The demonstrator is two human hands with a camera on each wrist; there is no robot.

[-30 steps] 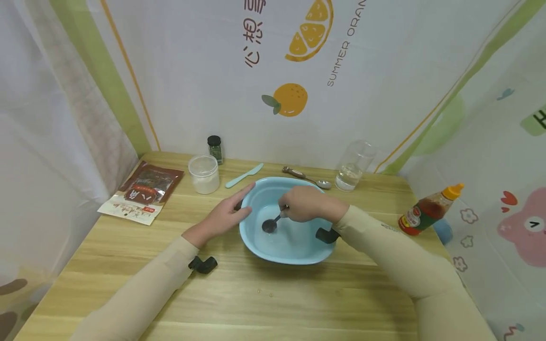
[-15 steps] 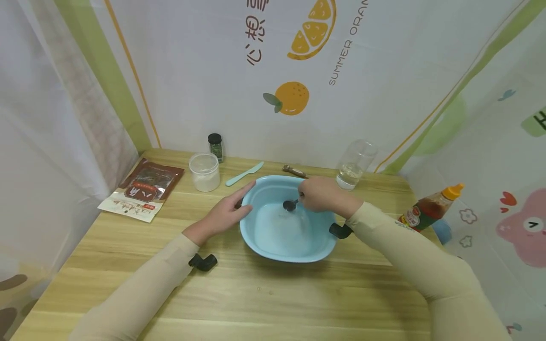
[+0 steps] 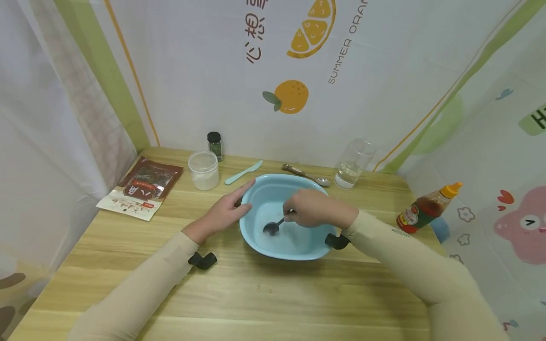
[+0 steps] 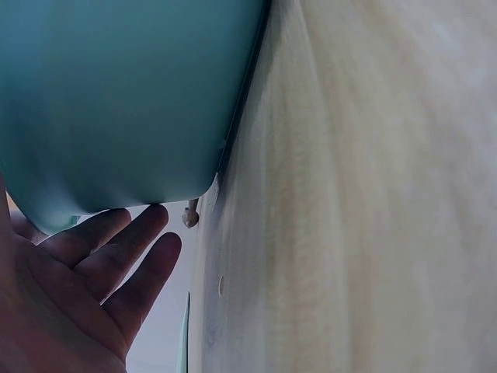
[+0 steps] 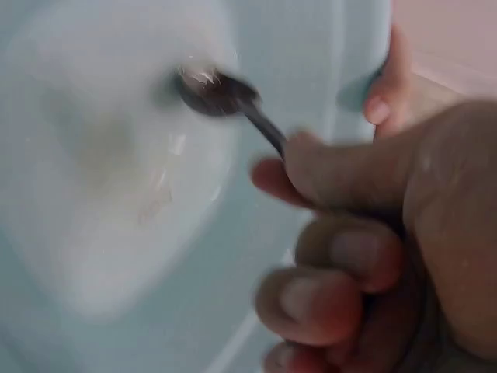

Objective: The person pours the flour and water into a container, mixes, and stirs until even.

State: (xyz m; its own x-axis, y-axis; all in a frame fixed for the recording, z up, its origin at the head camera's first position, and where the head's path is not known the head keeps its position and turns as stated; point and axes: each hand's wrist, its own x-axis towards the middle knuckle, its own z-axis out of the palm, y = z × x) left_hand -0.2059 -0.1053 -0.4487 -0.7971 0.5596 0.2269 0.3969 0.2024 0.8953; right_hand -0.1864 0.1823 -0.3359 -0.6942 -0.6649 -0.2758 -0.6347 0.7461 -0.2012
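A light-blue plastic basin [image 3: 260, 251] stands on the wooden table. My left hand [image 3: 223, 213] holds its left rim, thumb over the edge. In the left wrist view, that hand's spread fingers [image 4: 124, 256] touch the outer wall. My right hand [image 3: 313, 208] reaches into the basin and pinches the handle of a dark spoon [image 3: 271, 228]. The spoon's bowl is low over the basin floor and blurred. In the right wrist view the spoon [image 5: 213, 92] looks wet, and a shiny patch of liquid lies on the floor.
Behind the basin are a light-green spreader [image 3: 243, 172], a metal spoon [image 3: 304, 175] and a glass [image 3: 350, 170] with clear liquid. A tub of white powder [image 3: 204, 173], herb jar [image 3: 215, 147] and brown packet [image 3: 142, 187] stand left; a red sauce bottle [image 3: 426, 208] stands right.
My right hand moved the spoon up and right across the basin, then back down and left. My left hand has stayed at the rim.
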